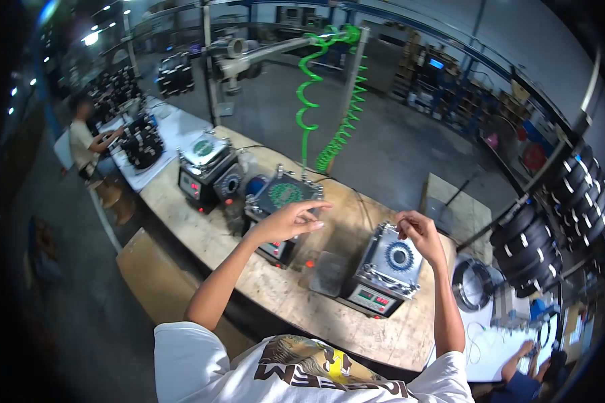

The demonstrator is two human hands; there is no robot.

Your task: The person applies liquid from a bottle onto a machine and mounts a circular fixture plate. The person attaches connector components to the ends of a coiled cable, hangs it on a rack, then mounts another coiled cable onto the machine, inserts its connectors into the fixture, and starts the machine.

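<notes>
My left hand (290,220) is above the middle machine, a box with a red display and a dark top plate (275,196) bearing a green ring pattern. Its fingers are stretched out with a gap to the thumb, and nothing shows in them. Over the far right corner of the right-hand machine (376,300), my right hand (418,232) has its fingers curled together. Whatever they may pinch is too small to make out. That machine's silver top plate (388,267) carries a blue toothed ring (400,256) with a dark round centre.
A third machine (202,176) stands on the wooden table (309,312) to the left. Beside the right machine sits a clear plastic container (328,274). Green coiled hoses (307,101) hang behind. Black rings hang on a rack (528,248) at right. Co-workers sit at left (84,141) and lower right (524,373).
</notes>
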